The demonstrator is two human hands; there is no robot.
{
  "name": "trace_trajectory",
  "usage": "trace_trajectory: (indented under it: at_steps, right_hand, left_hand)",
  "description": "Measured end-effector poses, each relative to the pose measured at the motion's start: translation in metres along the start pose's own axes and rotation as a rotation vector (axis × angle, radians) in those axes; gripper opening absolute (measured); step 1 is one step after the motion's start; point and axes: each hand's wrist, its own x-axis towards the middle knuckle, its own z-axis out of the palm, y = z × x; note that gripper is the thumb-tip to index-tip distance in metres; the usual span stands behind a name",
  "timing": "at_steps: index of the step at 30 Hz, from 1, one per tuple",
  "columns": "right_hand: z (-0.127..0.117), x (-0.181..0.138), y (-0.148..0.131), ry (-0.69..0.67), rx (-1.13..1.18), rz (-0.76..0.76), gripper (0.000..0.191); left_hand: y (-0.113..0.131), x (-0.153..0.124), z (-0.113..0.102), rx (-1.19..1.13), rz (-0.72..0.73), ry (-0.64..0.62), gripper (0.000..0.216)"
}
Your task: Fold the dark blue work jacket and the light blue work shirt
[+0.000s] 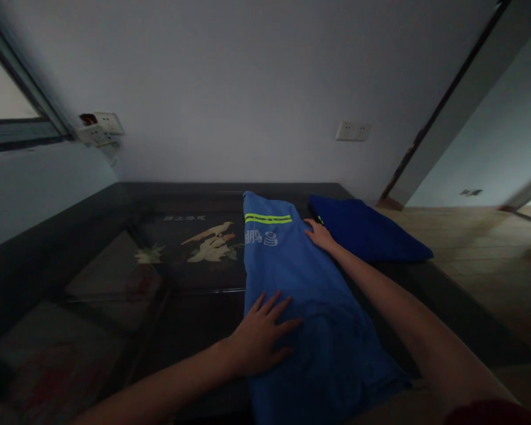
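Observation:
A blue work garment (292,277) with a yellow-green reflective stripe and white lettering lies folded lengthwise, running from the far side towards me. My left hand (265,333) rests on its near half with fingers spread flat. At the garment's right edge, below the stripe, my right hand (319,234) touches the cloth, its fingers stretched forward. Beside that hand lies a darker blue folded garment (367,230) with a small yellow-green spot near its left edge. The lower end of the lighter garment is dim and its folds are hard to make out.
Both garments lie on a dark glossy surface (194,319) decorated with a bird-and-flower picture (212,242). A pale wall (230,118) with a socket plate (353,131) rises behind. More sockets (108,123) are at the left corner. Wooden flooring (478,242) shows on the right.

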Motion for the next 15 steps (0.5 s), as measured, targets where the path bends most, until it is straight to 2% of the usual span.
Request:
trace_trajectory:
  at_steps: [4, 9, 12, 15]
  right_hand:
    - [0.001, -0.001, -0.004, -0.032, 0.026, -0.024, 0.045]
    - [0.0, -0.023, -0.008, -0.065, 0.045, -0.041, 0.041]
    - [0.0, -0.045, -0.011, -0.088, 0.062, -0.046, 0.041]
    - [0.001, -0.073, -0.016, -0.105, 0.092, -0.045, 0.041]
  left_hand:
    - [0.001, -0.005, -0.003, -0.013, 0.009, -0.056, 0.067]
    - [0.008, -0.03, -0.007, -0.019, 0.054, -0.087, 0.075]
    - [0.013, -0.049, 0.01, 0.069, 0.095, -0.059, 0.071]
    - [0.018, -0.069, 0.041, 0.173, 0.095, 0.036, 0.069]
